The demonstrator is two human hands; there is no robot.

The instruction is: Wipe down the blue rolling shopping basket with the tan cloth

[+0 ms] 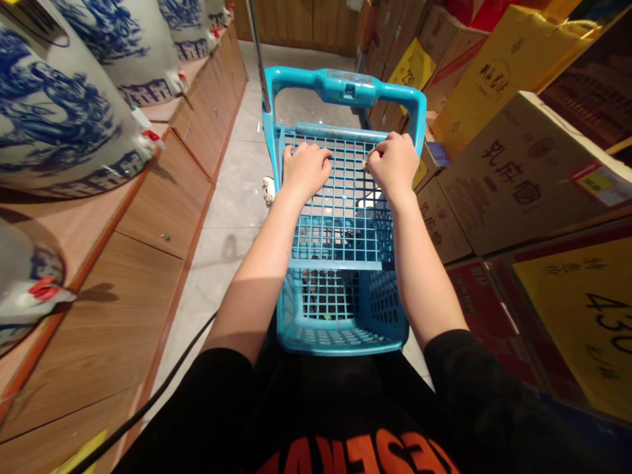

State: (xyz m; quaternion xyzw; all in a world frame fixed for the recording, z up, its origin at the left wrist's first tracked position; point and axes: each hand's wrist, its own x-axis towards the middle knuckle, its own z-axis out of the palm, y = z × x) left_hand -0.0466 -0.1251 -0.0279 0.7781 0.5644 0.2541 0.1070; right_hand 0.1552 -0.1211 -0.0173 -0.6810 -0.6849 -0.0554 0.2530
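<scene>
A light-blue plastic shopping cart (pixel 345 264) stands directly in front of my body, with a grid panel across its upper part. My left hand (pixel 307 170) rests on the left side of the grid near its top bar, its fingers bent and a little apart. On the right side, my right hand (pixel 394 161) lies by the top bar with its fingers curled inward; what they grip, if anything, is hidden. Beyond both hands is the cart's blue handle (pixel 349 89), which neither hand touches. The basket below the grid shows a lattice bottom.
Large blue-and-white ceramic jars (pixel 59 112) with red taps stand on wooden cabinets (pixel 148 303) at left. Cardboard boxes (pixel 518 178), a yellow bag (pixel 488 85) and price signs crowd the right. Grey floor (pixel 222 204) runs between. A black cable (pixel 168 382) crosses lower left.
</scene>
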